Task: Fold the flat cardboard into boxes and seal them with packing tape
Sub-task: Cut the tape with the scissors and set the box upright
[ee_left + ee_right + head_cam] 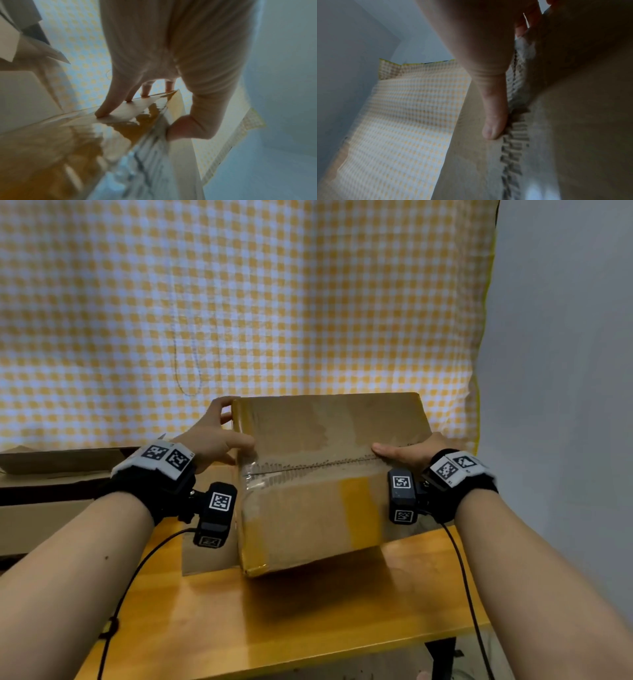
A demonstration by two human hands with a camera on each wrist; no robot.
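- Cardboard box (329, 474): closed and tilted, its lower near edge resting on the wooden tabletop (291, 621); clear packing tape (308, 467) is running along the centre seam.
- Left hand (212, 440): gripping the box's left end, fingers over the side, thumb on top.
- Right hand (407, 451): clasping the right end, thumb lying along the seam.
- Flat cardboard (51, 463): lying at far left.

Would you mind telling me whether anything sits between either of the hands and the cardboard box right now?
Nothing visible does. The left hand already grips the box at its left end, thumb on top, and the right hand holds the right end, thumb along the taped seam.
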